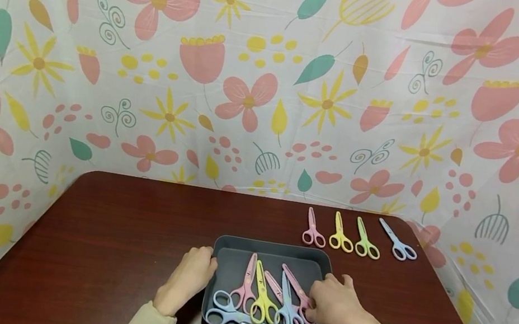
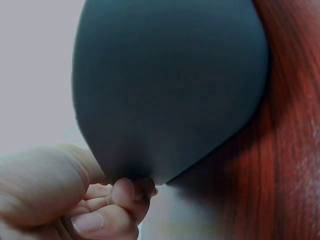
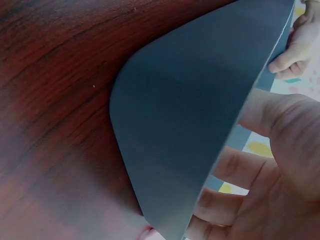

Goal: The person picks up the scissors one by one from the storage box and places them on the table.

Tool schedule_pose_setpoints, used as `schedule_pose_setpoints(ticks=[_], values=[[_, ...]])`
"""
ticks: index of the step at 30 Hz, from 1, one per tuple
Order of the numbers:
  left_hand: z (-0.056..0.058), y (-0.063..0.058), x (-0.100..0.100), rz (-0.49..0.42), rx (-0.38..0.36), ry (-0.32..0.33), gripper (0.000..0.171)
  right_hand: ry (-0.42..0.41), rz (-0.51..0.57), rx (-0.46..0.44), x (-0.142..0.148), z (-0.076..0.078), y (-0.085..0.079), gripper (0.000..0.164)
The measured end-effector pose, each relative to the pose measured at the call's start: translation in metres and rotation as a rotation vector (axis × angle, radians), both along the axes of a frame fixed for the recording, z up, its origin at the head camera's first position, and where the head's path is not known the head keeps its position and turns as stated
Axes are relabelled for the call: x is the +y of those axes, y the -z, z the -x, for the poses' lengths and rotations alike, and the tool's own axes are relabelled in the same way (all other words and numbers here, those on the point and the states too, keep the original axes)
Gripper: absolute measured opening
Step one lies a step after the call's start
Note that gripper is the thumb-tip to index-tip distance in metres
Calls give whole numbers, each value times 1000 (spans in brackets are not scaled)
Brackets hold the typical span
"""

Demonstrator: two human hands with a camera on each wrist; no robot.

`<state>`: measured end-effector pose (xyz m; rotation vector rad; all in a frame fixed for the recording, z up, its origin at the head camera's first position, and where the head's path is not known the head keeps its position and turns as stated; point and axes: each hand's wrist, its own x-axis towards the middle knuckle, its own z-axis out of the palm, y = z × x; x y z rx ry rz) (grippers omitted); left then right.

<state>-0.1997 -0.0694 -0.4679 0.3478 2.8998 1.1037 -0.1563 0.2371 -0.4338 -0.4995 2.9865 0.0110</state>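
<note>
A dark grey tray (image 1: 232, 244) stands on the table, holding several pairs of scissors. My left hand (image 1: 193, 271) grips its left wall; in the left wrist view, thumb and fingers pinch the rim. My right hand (image 1: 336, 303) reaches over the right wall, thumb and fingers inside the tray. Those fingers overlap the handles of pink scissors (image 1: 293, 282); the wall hides the fingertips in the right wrist view, so I cannot tell whether they pinch the handles. Beside these lie blue scissors (image 1: 285, 302), yellow scissors (image 1: 263, 293), other pink scissors (image 1: 247, 282) and sideways blue scissors (image 1: 229, 313).
At the table's back right, pink scissors (image 1: 312, 230), yellow scissors (image 1: 340, 234), green scissors (image 1: 365, 241) and light blue scissors (image 1: 397, 241) lie in a row, handles toward me. A flowered curtain (image 1: 240, 153) hangs behind the dark red-brown table (image 1: 112, 252).
</note>
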Motion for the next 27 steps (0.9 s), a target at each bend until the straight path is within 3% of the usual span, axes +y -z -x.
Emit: schedule_pose_setpoints(ticks=[5,14,27], values=[[0,0,0,9,11,-7,13,4,10,1,0,-1,-1,33],[-1,-1,0,1,-1,-5,14,-38,10,104,2,-3,-18,35],[-1,0,1,-4,10,-4,13,-79,72,285,-1,11,-39,44]])
